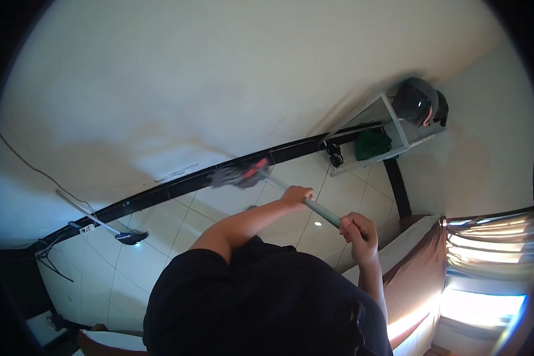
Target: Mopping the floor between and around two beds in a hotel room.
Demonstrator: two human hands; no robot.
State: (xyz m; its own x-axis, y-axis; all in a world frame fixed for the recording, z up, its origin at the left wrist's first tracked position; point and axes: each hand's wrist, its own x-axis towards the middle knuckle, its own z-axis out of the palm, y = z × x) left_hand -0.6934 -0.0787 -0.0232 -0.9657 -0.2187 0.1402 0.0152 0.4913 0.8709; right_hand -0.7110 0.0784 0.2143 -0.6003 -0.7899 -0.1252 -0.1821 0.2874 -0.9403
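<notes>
Both my hands grip the pale green handle (pixel 322 212) of a string mop. My left hand (pixel 297 198) is wrapped around it lower down, nearer the mop head. Closer to my body, my right hand (pixel 359 231) closes on the upper end. A red clamp (pixel 256 168) joins the handle to the grey mop strings (pixel 233 177), which look blurred. The strings lie by the black baseboard (pixel 293 152), where the pale tiled floor (pixel 209 205) meets the wall. Whether they touch the baseboard, I cannot tell.
A broom (pixel 131 238) and a power strip (pixel 87 228) are at left. At the upper right, a metal rack (pixel 396 120) carries a dark helmet (pixel 414 102), with a green bag (pixel 373 144) below. A bed with brown cloth (pixel 416 262) stands right, by a curtain (pixel 491 244).
</notes>
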